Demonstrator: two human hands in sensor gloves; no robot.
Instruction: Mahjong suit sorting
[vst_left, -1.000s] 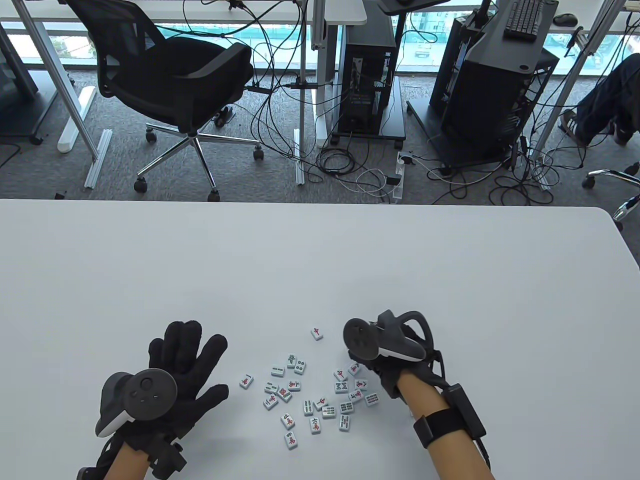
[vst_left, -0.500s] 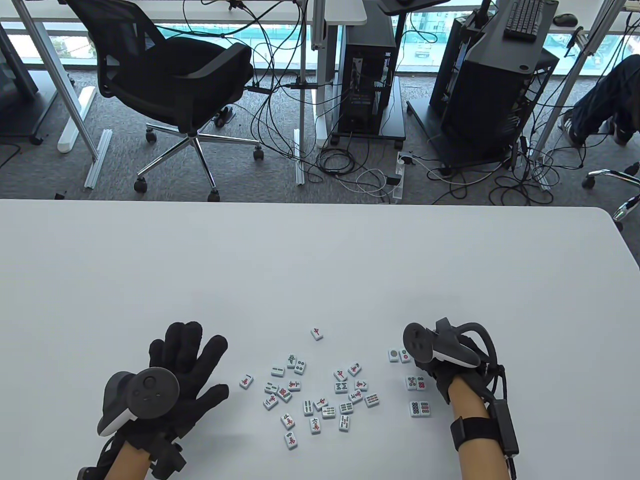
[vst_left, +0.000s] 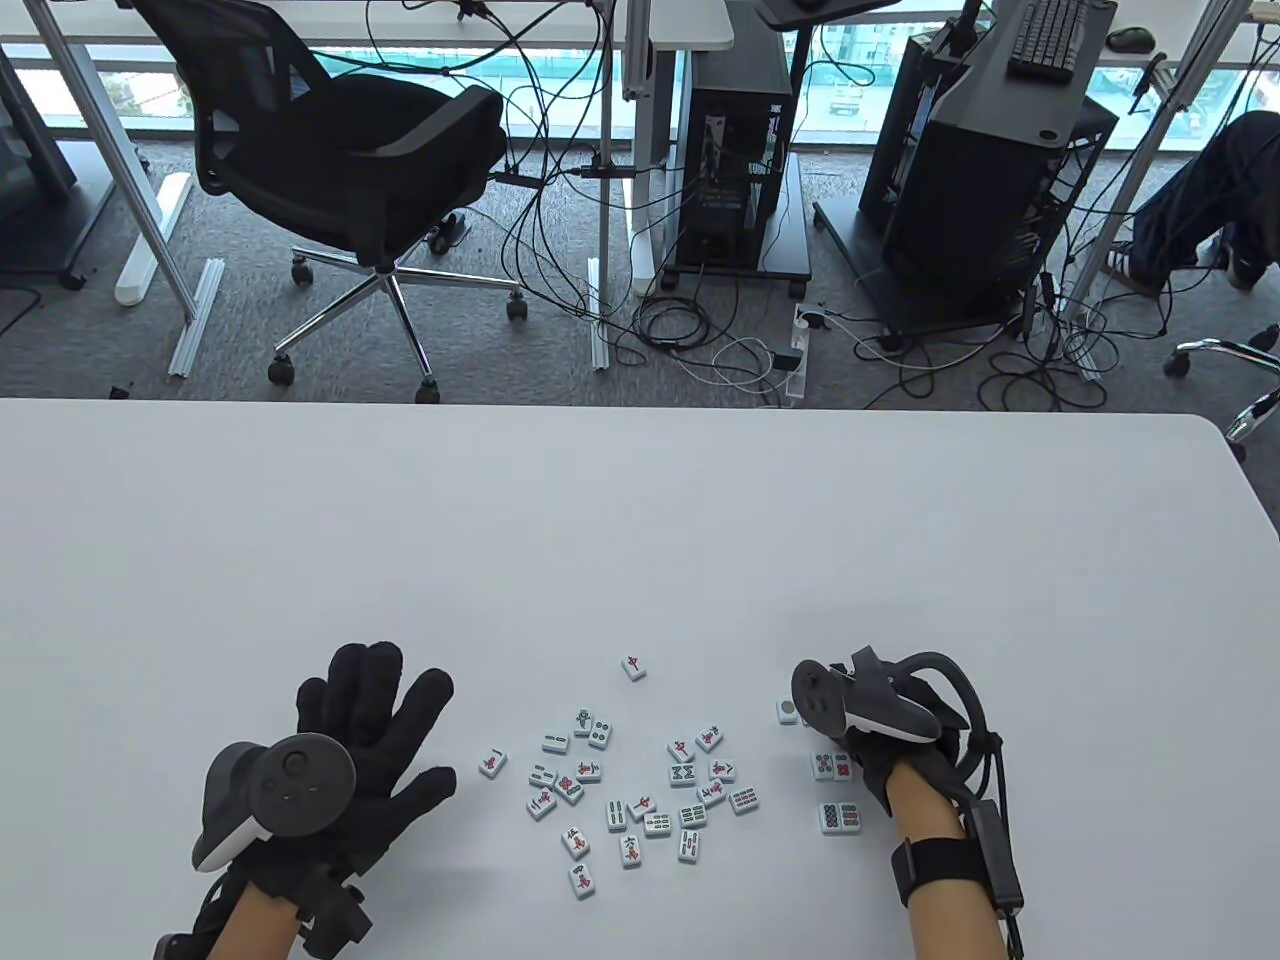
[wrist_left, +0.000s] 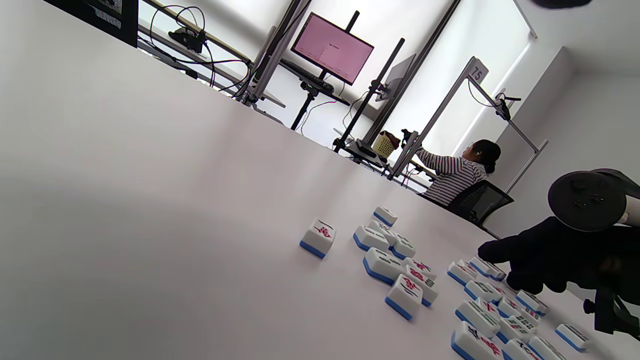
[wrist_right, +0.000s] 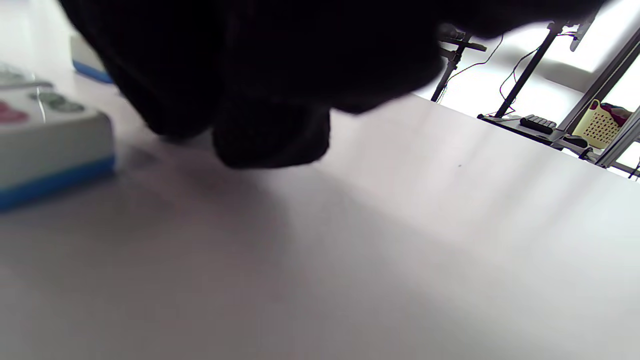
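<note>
Several white mahjong tiles with blue backs lie face up in a loose cluster near the table's front edge, also seen as tiles in the left wrist view. A small group of dot tiles lies apart to the right. My right hand hovers low over that group, its fingers hidden under the tracker. In the right wrist view dark fingertips touch the table beside a dot tile. My left hand lies flat on the table left of the cluster, fingers spread, holding nothing.
One lone tile sits just beyond the cluster. The white table stretches far ahead and to both sides. Past its far edge are an office chair, cables and computer stands on the floor.
My right hand left the cluster and moved right to the separate dot tiles, then edged slightly left over one of them. The left hand has stayed flat in place.
</note>
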